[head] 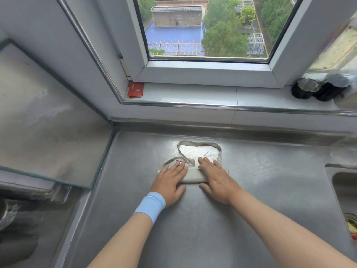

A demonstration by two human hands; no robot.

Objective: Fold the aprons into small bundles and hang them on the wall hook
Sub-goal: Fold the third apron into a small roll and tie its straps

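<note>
"Under both our palms lies the apron [193,176], folded down to a small beige bundle on the steel counter [251,200]."

"And how do we hold it?"

"We don't clasp it at all. Our left hand [170,182] lies flat on the bundle's left end and our right hand [216,180] lies flat on its right end. The fingers are straight and pressing down, and a strip of cloth shows between the two hands. Both thumbs rest on the counter at the near edge of the fold."

"Where is the strap?"

"Just past our fingertips. The strap [193,144] spreads in a loose loop on the counter, and its ends run back under our fingers to the bundle."

"What else do we see around our hands?"

"A blue wristband [151,206] circles our left wrist. Well off to the left of our left hand a glass panel [48,122] stands along the counter's side. Well off to the right of our right hand is the sink [340,190], with some food scraps low in its corner. Far beyond our fingertips runs the window sill [212,95], with a red packet [135,89] at its left end and dark bottles [313,89] at its right."
</note>
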